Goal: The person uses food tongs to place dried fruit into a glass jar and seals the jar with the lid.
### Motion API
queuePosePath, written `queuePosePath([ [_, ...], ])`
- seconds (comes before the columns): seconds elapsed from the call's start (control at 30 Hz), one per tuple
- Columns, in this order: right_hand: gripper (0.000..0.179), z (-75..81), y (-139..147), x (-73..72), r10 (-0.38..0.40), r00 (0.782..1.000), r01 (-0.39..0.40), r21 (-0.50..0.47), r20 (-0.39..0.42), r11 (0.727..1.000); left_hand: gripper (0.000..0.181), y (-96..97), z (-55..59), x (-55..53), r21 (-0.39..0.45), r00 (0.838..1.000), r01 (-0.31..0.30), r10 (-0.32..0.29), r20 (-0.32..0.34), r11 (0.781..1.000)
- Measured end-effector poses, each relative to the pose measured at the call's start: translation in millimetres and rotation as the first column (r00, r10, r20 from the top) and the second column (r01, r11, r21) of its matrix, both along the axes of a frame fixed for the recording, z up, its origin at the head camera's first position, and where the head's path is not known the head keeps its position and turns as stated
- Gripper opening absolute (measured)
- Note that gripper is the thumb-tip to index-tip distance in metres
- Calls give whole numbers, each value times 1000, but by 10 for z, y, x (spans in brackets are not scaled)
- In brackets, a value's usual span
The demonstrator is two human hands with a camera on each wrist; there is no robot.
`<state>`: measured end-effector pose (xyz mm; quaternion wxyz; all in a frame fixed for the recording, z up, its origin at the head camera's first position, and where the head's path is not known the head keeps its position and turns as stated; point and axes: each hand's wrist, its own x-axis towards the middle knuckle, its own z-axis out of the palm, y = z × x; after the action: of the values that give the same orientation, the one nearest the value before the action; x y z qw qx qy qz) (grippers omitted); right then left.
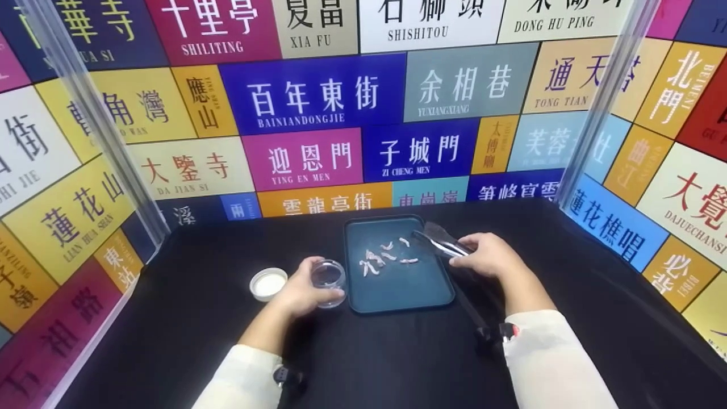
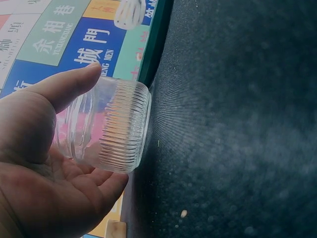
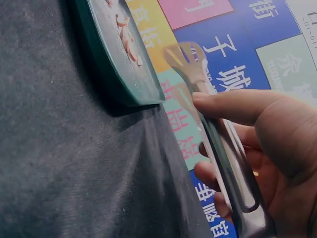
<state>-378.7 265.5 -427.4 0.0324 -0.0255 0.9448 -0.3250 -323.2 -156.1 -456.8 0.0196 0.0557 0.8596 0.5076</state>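
Note:
My left hand grips a clear jar just left of a dark teal tray. Ribbed sides show on the jar in the left wrist view, with the thumb above it and fingers beneath. Several small, pale pink curled pieces lie in the tray's upper half. Over the tray's right edge, my right hand holds metal tongs. In the right wrist view the tongs have slotted tips, and the thumb presses along one arm.
A round white lid or shallow dish lies left of my left hand. Black cloth covers the table. Behind stands a wall of colourful name signs, with clear upright posts at both sides.

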Motion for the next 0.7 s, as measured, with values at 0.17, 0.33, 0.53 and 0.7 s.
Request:
queuePosePath([
  [0.17,58,-14,-45,1,64,997,-64,-11,29,998,92,2,-5,4,-2,1000,-5,4,-13,1000],
  [0.33,54,-14,-62,-2,113,993,-113,14,27,993,93,-11,-5,2,-9,1000,-6,5,-18,1000],
  [0.53,51,-22,-87,-3,117,992,-120,43,54,992,94,-32,-24,-20,-20,1000,-30,30,-1,999],
  [0.7,48,-33,-95,-4,114,992,-118,64,59,991,95,-51,-47,-35,-10,1000,-27,27,3,1000],
])
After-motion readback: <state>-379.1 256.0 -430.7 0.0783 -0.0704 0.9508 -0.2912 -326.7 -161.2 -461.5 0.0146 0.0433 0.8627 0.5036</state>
